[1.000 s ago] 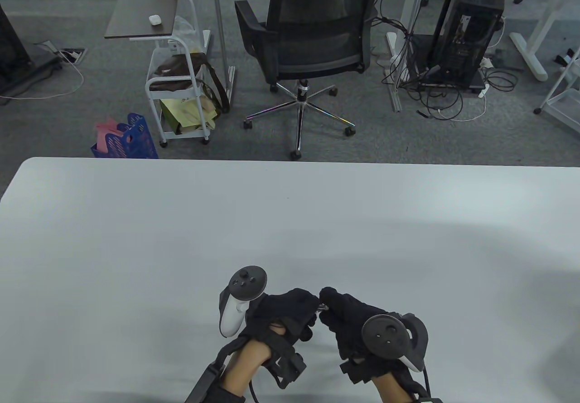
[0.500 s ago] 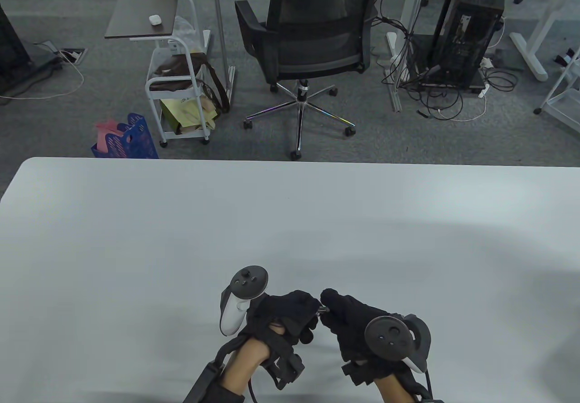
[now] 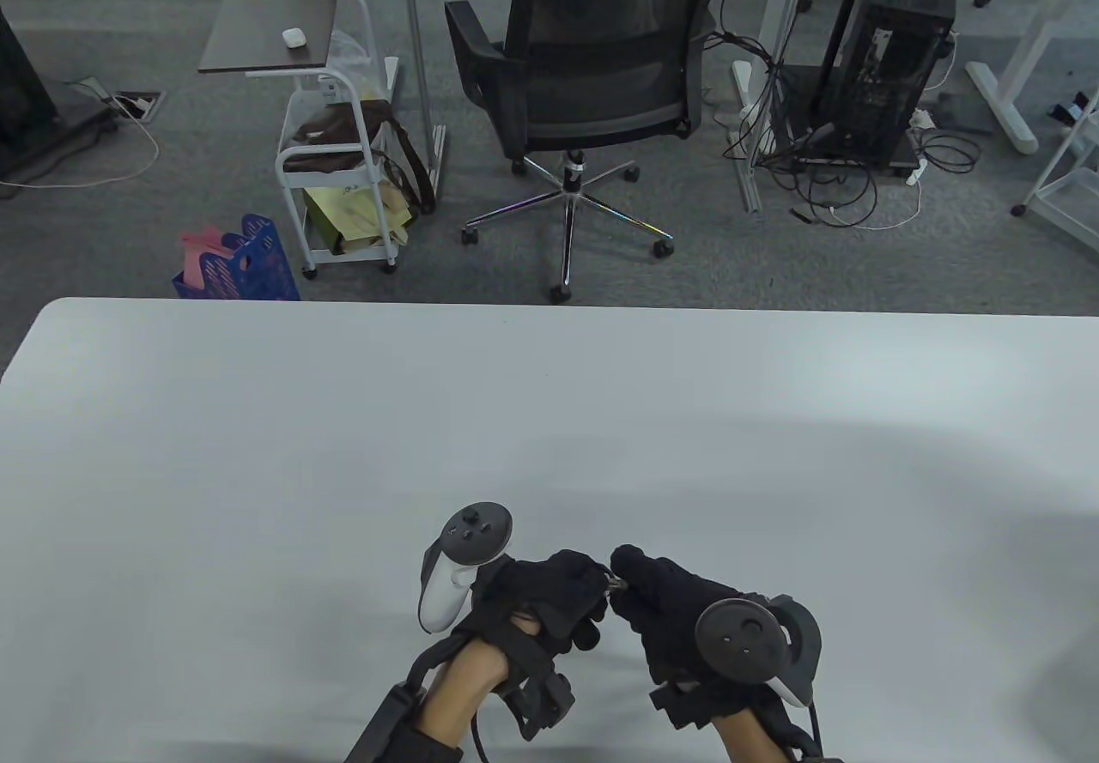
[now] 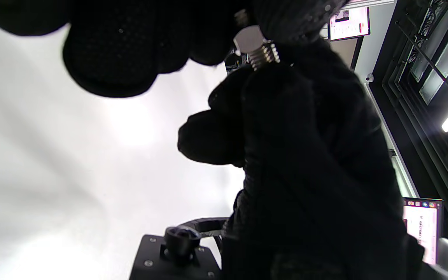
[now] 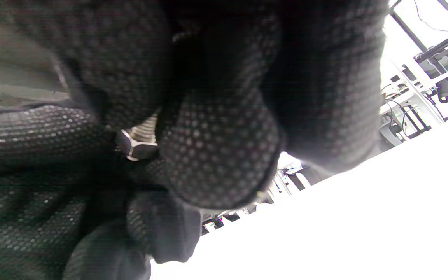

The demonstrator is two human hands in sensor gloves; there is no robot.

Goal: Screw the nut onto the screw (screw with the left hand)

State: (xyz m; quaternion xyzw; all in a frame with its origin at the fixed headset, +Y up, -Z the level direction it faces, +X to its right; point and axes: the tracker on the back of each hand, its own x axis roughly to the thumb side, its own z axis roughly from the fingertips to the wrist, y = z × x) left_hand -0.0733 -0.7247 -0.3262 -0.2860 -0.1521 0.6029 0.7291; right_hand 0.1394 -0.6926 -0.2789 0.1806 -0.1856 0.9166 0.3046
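Note:
Both gloved hands meet over the near middle of the white table (image 3: pixel 343 454). A short silver screw (image 3: pixel 610 584) bridges the gap between them. My left hand (image 3: pixel 592 584) pinches the hex nut (image 4: pixel 248 38) in its fingertips, and bare threads (image 4: pixel 266 54) run from the nut into the other glove. My right hand (image 3: pixel 625 581) grips the screw's shank, whose threads (image 5: pixel 146 129) show between its fingers just above the nut (image 5: pixel 136 147). The screw's head is hidden inside the right glove.
Beyond the table's far edge stand a black office chair (image 3: pixel 592 68), a white cart (image 3: pixel 339 171) with bags and a blue basket (image 3: pixel 245 261). Cables and a computer tower (image 3: pixel 884 68) lie at the back right.
My left hand has turned slightly at the wrist, its tracker drifting a little to the right. The right hand has eased slightly rightward. Both keep their hold.

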